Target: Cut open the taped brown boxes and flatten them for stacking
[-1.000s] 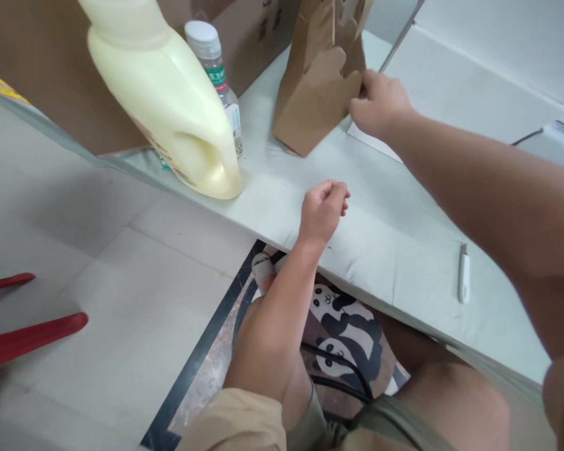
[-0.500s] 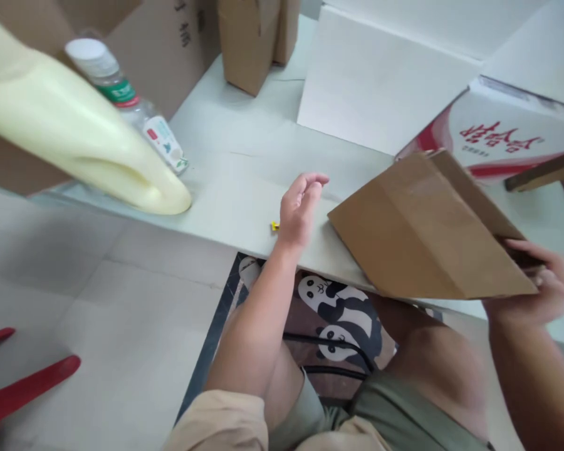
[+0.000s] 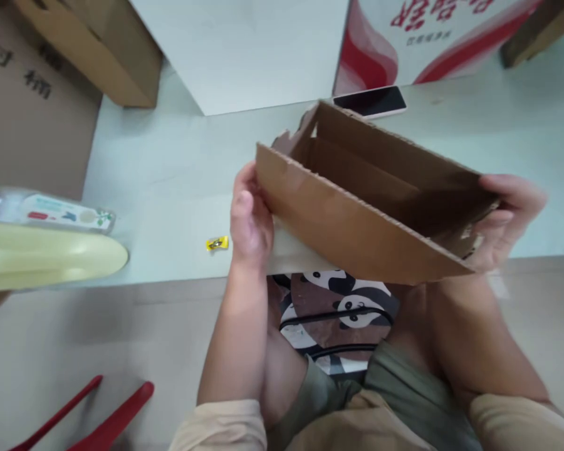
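A brown cardboard box (image 3: 352,219) is held up over the front edge of the table (image 3: 169,188), tilted, its open top toward me. My left hand (image 3: 251,219) grips the box's left end, the fingers partly hidden behind it. At the other end my right hand (image 3: 510,213) has its thumb and fingers closed on the right wall, slightly blurred. The inside of the box is in shadow, and I see nothing lying in it. Left of my left hand, a small yellow wrapped packet (image 3: 217,243) lies on the table.
Behind the box lie a phone (image 3: 376,101) and a white-and-red carton (image 3: 404,44) beside a white panel (image 3: 254,50). On the left are a clear bottle (image 3: 70,213), a pale yellow smooth object (image 3: 56,255) and cardboard boxes (image 3: 113,56). Red legs (image 3: 117,413) stand on the floor.
My left hand, free before, has taken hold of the box's left end. The box has turned so its open top shows and has shifted left in view. The camera view has swung right.
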